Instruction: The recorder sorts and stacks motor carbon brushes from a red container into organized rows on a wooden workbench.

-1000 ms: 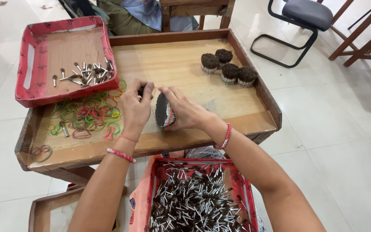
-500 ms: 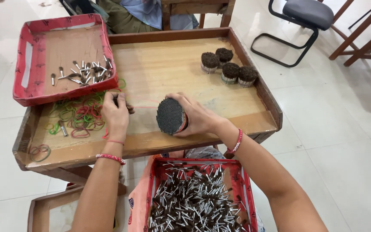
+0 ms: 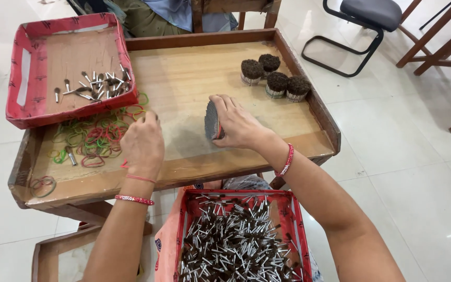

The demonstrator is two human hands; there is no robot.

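My right hand (image 3: 238, 124) grips a round bundle of small dark sticks (image 3: 212, 120), held on its side just above the wooden tray table (image 3: 184, 78). Its flat dark face points left. My left hand (image 3: 143, 143) hovers over a heap of coloured rubber bands (image 3: 97, 137) at the table's left, fingers curled down toward them; I cannot see anything between them. Several finished upright bundles (image 3: 272, 79) stand at the far right of the table.
A red cardboard box (image 3: 22, 78) with a few loose silver-tipped sticks sits at the table's back left. Another red box (image 3: 238, 237) full of such sticks rests in my lap. A person sits across the table. A black chair (image 3: 361, 21) stands far right.
My left hand left the bundle and moved left to the rubber bands. My right hand turned the bundle on edge and lowered it toward the table.
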